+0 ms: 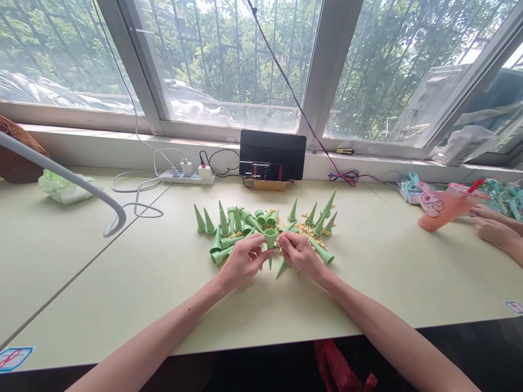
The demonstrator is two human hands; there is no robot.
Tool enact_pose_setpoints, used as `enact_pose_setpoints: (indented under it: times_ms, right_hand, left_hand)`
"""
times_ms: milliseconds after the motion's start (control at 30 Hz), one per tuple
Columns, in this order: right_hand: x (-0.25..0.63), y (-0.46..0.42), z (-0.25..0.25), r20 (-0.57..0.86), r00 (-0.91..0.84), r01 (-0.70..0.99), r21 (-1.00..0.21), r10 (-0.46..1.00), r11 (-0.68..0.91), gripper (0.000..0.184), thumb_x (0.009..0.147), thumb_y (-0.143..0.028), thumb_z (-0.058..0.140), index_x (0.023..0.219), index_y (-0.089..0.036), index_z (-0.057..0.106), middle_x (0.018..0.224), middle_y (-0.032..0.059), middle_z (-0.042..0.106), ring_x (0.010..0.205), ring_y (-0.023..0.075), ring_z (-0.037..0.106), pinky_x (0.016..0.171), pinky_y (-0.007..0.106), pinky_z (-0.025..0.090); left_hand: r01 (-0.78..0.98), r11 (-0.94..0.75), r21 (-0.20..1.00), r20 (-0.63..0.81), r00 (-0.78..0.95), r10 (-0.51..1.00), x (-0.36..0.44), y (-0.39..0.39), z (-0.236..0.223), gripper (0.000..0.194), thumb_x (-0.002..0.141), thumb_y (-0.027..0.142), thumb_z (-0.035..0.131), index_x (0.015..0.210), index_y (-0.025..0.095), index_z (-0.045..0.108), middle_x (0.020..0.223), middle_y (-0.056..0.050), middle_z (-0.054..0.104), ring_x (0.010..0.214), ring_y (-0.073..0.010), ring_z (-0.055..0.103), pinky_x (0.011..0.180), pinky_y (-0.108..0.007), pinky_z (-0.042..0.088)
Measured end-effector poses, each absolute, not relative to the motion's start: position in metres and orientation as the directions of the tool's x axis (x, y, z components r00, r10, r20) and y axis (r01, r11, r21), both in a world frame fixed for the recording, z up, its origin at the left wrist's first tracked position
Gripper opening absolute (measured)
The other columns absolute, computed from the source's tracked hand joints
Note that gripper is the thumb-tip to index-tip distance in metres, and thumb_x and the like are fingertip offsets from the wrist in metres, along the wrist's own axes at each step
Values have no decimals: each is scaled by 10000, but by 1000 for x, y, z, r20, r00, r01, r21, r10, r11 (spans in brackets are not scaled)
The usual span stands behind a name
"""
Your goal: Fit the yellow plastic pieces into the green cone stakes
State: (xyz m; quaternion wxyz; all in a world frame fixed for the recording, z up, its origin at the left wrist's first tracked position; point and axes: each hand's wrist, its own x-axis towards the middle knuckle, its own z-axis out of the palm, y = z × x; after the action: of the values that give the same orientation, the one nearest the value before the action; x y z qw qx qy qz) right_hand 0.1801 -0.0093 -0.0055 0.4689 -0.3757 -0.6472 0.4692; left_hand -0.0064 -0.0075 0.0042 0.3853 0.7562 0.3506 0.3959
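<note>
My left hand [246,258] grips a green plastic watering spike [270,238] between thumb and fingers, its round open end up and its point down. Close against the spike's right side, my right hand [299,251] is closed in a pinch. What sits in that pinch is too small and covered to make out. Beyond both hands lies a pile of more green spikes [231,239], some lying flat, others standing point up. Small yellow plastic pieces [303,222] are scattered among them.
Behind the pile a phone [267,171] leans on a black panel [286,147]. A power strip [188,175] with cables stands left of it. At right are a tilted pink drink cup [441,209] and another person's hands [492,223]. A grey curved bar [81,182] crosses the left side.
</note>
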Motion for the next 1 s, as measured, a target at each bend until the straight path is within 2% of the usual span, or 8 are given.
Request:
enact_pose_setpoints:
  times_ms: [233, 400, 533, 700, 767, 867, 1000]
  right_hand:
    - [182, -9, -6, 227, -315, 50, -966, 922, 255, 442, 934, -569, 501, 689, -204, 455, 484, -74, 355, 400, 76, 307, 396, 229, 229]
    - [182, -8, -7, 247, -324, 55, -959, 913, 278, 438, 953, -540, 492, 679, -199, 455, 495, -68, 368, 410, 75, 311, 402, 229, 235]
    - [181, -8, -6, 283, -299, 19, -953, 911, 303, 436, 951, -536, 501, 678, -200, 446, 504, -67, 368, 420, 76, 310, 409, 230, 249]
    - [181, -8, -4, 297, -230, -5, -953, 927, 304, 454, 925, -588, 517, 692, -205, 447, 498, -67, 374, 414, 77, 317, 401, 230, 266]
    - [182, -8, -4, 296, -212, -23, -954, 931, 298, 454, 920, -597, 520, 698, -208, 446, 494, -72, 360, 409, 76, 307, 396, 229, 262]
    - [182, -7, -5, 305, -213, -37, -952, 928, 304, 450, 924, -595, 517, 702, -211, 441, 493, -78, 335, 405, 74, 293, 390, 228, 255]
    - [181, -8, -8, 326, -242, 32, -939, 914, 344, 452, 932, -593, 498, 702, -209, 438, 527, -66, 348, 435, 79, 306, 405, 228, 273]
  left_hand:
    - [312, -536, 784, 391, 422, 818, -8, -6, 0, 330, 916, 405, 577, 693, 165, 542, 760, 8, 440, 557, -75, 456, 494, -203, 483]
    - [345, -555, 757, 401, 425, 811, -9, -5, -1, 283, 946, 394, 534, 796, 176, 634, 850, -16, 534, 537, -62, 454, 494, -202, 454]
    - [379, -554, 742, 410, 397, 821, -8, -5, 2, 261, 930, 411, 554, 840, 184, 647, 843, -20, 542, 561, -77, 467, 498, -201, 463]
    - [346, -489, 800, 389, 322, 863, -5, -9, 9, 219, 897, 398, 597, 927, 183, 629, 901, -33, 609, 530, -72, 507, 476, -210, 469]
    - [303, -419, 856, 338, 285, 897, -5, -11, 12, 248, 896, 426, 595, 909, 179, 613, 811, -19, 627, 492, -80, 527, 444, -209, 451]
    - [244, -310, 919, 245, 263, 933, -5, -12, 17, 376, 924, 499, 528, 764, 164, 586, 547, 21, 567, 399, -82, 502, 400, -195, 392]
    - [187, -150, 971, 71, 374, 925, -5, -12, 20, 646, 953, 608, 377, 562, 140, 588, 352, 10, 484, 274, -60, 376, 350, -193, 310]
